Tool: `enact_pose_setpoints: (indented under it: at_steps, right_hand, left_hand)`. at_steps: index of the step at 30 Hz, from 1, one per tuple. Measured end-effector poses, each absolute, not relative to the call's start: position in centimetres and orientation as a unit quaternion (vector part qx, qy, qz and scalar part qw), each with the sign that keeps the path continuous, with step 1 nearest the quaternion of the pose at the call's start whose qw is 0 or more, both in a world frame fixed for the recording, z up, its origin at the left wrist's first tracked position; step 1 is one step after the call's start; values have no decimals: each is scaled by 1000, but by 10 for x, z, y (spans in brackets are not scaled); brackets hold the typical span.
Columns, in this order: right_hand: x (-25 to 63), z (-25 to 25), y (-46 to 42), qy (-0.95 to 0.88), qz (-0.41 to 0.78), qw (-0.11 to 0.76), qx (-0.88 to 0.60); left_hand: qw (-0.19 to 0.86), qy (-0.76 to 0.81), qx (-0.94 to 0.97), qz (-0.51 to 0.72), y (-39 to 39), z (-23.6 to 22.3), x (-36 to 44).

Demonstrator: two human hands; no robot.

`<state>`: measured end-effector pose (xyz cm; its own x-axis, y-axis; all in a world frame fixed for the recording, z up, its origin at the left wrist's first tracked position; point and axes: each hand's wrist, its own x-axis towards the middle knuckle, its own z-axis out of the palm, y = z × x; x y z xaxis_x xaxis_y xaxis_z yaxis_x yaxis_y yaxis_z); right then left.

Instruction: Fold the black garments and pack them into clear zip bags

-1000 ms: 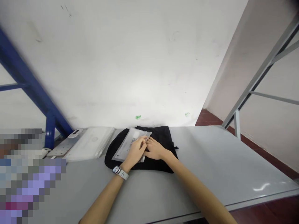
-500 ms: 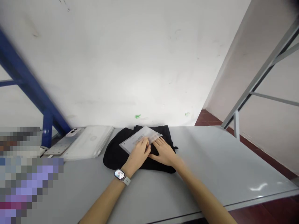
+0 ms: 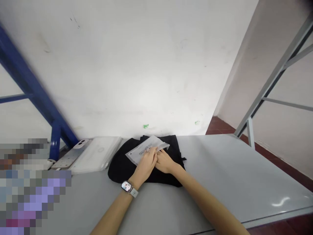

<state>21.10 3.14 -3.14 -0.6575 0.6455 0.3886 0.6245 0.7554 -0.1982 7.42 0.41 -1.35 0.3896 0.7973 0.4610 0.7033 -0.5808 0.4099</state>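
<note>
A frosted plastic zip bag (image 3: 144,150) with dark printed lettering lies tilted across the top of a folded black garment (image 3: 119,169). My left hand (image 3: 146,167), with a smartwatch (image 3: 126,186) on its wrist, pinches the bag's lower edge. Right beside it, my right hand (image 3: 165,162) has its fingers against the left hand, at the same edge and over the garment. The hands hide the lower part of the bag, so I cannot tell whether the right fingers grip it.
The garment rests on a grey table (image 3: 230,176). To its left lie a stack of clear plastic bags (image 3: 97,154) and a phone (image 3: 73,152). A pixelated patch covers the lower left. Blue (image 3: 36,94) and grey (image 3: 276,75) metal frames stand beyond the table.
The bag has swung from a steep slant to a flatter angle across the garment. My hands, spread on it half a second ago, have drawn together at its lower edge.
</note>
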Motion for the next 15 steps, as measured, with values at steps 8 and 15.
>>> enact_pose_setpoints:
  at_steps: [8, 15]
  right_hand:
    - [206, -38, 38, -850, -14, 273, -451]
    - [254, -25, 13, -790, 0, 274, -548]
  left_hand:
    - [2, 443, 848, 290, 3, -13, 77]
    - [-40, 413, 876, 247, -1, -19, 82]
